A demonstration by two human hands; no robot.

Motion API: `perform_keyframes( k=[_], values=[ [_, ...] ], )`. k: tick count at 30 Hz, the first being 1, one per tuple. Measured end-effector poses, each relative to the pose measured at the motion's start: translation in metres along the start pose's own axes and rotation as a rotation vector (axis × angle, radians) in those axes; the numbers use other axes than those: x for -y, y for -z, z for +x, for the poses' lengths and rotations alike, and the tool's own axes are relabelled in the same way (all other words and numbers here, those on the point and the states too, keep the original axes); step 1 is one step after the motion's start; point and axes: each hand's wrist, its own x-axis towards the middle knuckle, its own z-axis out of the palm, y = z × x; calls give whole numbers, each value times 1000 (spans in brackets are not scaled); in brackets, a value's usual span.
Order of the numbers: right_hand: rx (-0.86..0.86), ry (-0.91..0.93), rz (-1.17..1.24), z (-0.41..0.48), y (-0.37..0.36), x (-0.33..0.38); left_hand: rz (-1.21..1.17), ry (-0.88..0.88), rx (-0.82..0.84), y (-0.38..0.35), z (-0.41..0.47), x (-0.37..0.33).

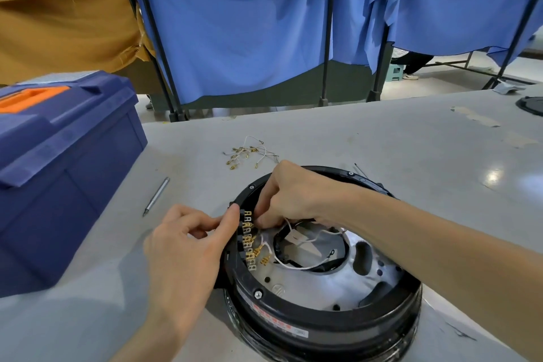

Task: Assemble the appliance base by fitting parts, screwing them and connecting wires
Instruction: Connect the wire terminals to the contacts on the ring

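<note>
The round black appliance base (320, 320) lies open side up on the grey table, with a silver metal plate (311, 285) inside. A row of brass terminals (249, 239) runs along its left inner wall. My left hand (188, 247) presses on the rim beside those terminals, thumb and index against the black terminal block. My right hand (291, 194) reaches in from the right and pinches a white wire (289, 266) end at the top terminals. The wire loops across the plate's centre opening.
A blue toolbox (58, 173) with an orange handle stands at the left. A screwdriver bit (156, 196) lies on the table near it. Loose white wires with brass connectors (249, 153) lie beyond the base. Blue curtains hang behind the table's far edge.
</note>
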Motion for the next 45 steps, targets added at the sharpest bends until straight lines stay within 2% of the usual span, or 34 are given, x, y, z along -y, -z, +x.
perform_keyframes(
  k=[6, 12, 24, 28, 40, 45],
  values=[
    [30, -54, -6, 6, -1, 1, -41, -69, 61, -4, 3, 5],
    [-47, -71, 12, 9, -9, -1, -90, -52, 127, -8, 4, 11],
    [82, -62, 141, 7, 4, -6, -148, 28, -22, -12, -6, 6],
    [117, -81, 157, 6, 3, -4, -173, 0, -5, -13, -4, 9],
    [-52, -117, 216, 10, -11, -1, -101, -41, 54, -11, -1, 14],
    [-181, -163, 223, 10, -19, 0, -109, -66, 96, -9, -1, 11]
  ],
)
